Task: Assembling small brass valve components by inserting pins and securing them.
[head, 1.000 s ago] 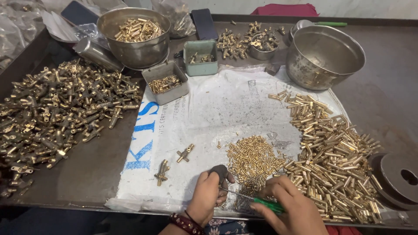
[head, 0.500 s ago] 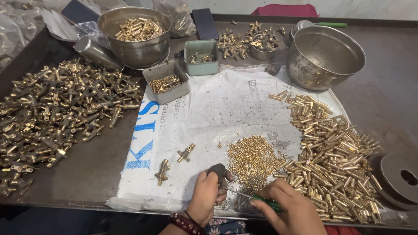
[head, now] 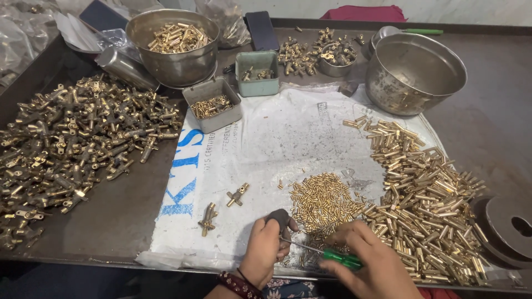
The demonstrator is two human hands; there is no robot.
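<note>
My left hand (head: 265, 248) is closed around a small dark part (head: 279, 217) at the near edge of the white sheet (head: 277, 133). My right hand (head: 368, 264) grips a green-handled screwdriver (head: 342, 258), whose thin shaft points left into the part in my left hand. Just beyond both hands lies a pile of small brass screws (head: 322, 200). Two brass fittings (head: 237, 195) (head: 208, 218) lie loose on the sheet to the left of my left hand.
A heap of brass tubes (head: 424, 191) fills the right side, and brass fittings (head: 72, 149) the left. Steel bowls (head: 173, 45) (head: 414, 72), a grey tin (head: 212, 104), a green tin (head: 257, 73) and a black disc (head: 507, 227) stand around the tray.
Both hands have stayed at the near edge. My right hand with the screwdriver has shifted slightly; the piles have not moved.
</note>
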